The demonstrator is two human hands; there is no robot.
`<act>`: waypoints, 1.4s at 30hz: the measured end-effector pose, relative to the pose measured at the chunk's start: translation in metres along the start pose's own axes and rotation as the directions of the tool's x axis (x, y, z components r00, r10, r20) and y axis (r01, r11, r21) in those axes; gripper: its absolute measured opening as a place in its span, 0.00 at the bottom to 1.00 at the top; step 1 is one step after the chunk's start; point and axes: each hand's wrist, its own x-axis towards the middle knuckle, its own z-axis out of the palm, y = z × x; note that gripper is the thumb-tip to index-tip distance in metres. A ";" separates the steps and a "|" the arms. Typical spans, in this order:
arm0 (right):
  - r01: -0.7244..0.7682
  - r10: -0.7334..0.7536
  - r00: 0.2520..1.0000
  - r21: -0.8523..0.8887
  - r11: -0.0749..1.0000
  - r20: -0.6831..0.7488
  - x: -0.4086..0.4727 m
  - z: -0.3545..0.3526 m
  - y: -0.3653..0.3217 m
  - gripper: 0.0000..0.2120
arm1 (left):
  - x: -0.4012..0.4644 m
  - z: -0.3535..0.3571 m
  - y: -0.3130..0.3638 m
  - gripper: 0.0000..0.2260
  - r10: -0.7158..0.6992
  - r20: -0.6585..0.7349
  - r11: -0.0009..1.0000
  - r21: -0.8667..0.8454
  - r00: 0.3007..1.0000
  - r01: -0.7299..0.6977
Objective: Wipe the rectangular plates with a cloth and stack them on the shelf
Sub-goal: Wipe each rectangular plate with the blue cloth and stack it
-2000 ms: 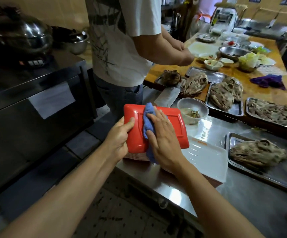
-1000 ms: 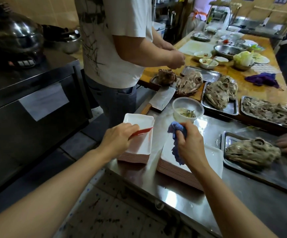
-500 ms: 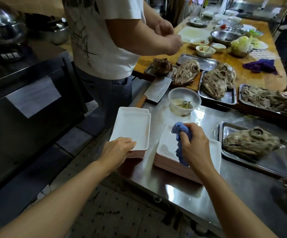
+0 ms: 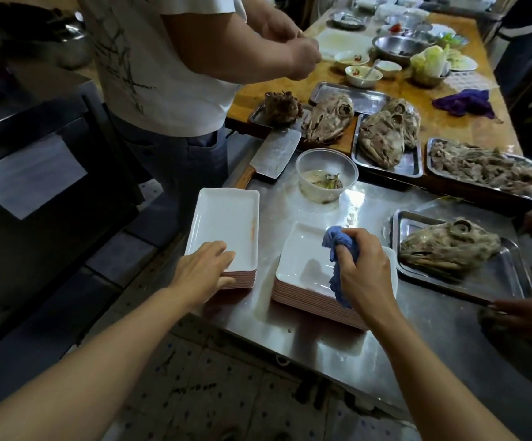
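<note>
Pretty clearly a commercial kitchen, restaurant back-of-house type. There's a stainless steel tabletop (image 4: 337, 351) with stacks of identical white rectangular plates (image 4: 223, 224), metal trays (image 4: 506, 281) holding cooked animal heads (image 4: 446, 246), a big cleaver (image 4: 274, 154), and a wooden prep table (image 4: 449, 128) crowded with bowls, cabbage and a mixing bowl. Dark steel cooking equipment (image 4: 35, 160) sits off to one side.

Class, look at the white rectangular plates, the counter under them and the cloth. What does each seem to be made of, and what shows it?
White rectangular plates: likely glossy melamine or glazed ceramic; smooth white tops, thin pinkish stacked edges. Counter: stainless steel, brushed grey with bright glare. Blue cloth: soft woven or terry fabric, bunching into folds in the right hand.
</note>
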 end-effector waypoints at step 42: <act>0.149 -0.021 0.977 -0.603 0.784 0.214 0.047 0.038 0.066 0.11 | 0.046 -0.015 0.091 0.13 -0.072 0.093 0.782 -0.613 0.993 0.115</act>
